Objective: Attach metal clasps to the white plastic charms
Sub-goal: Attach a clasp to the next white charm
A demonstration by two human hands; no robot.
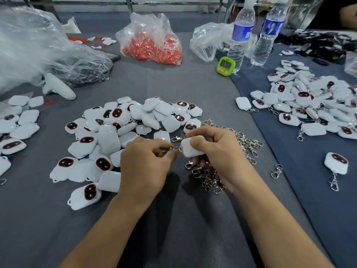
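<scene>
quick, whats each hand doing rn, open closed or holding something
Left hand: closed, pinching a metal clasp at the charm's loop.
Right hand: closed, holding a white plastic charm.

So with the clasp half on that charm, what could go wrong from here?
1. The left hand pinches the small clasp at the charm held by the right hand; it might slip before it hooks on.
2. The right hand rests on the clasp pile, so loose clasps could snag and tangle.
3. The finished charm lies alone and could be overlooked.
</scene>
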